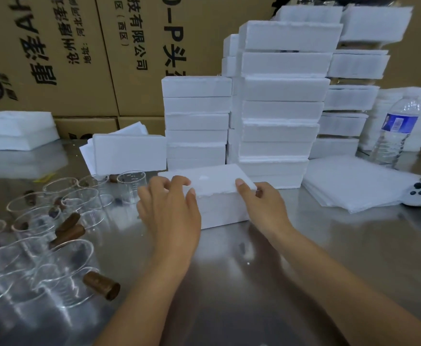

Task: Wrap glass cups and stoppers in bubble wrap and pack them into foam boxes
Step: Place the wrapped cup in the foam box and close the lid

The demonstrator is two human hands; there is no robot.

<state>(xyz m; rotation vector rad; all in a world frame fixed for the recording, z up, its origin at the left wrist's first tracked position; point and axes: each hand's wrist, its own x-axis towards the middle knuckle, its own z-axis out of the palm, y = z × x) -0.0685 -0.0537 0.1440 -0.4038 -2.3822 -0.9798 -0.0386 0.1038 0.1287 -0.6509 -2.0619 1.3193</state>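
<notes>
While white rectangular foam box (214, 196) sits lidded, left hand (169, 211) grips its 9 o'clock end, right hand (261, 206) its 3 o'clock end.

cardboard cartons (134, 46) at back printed w/ "有限公司", "沧州", "地址:", "(西区)", "P头", water bottle (394, 131) label illegible

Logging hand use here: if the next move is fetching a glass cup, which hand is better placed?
Probably the left hand: the glass cups stand just left of it, while the right hand sits across the foam box.
</notes>
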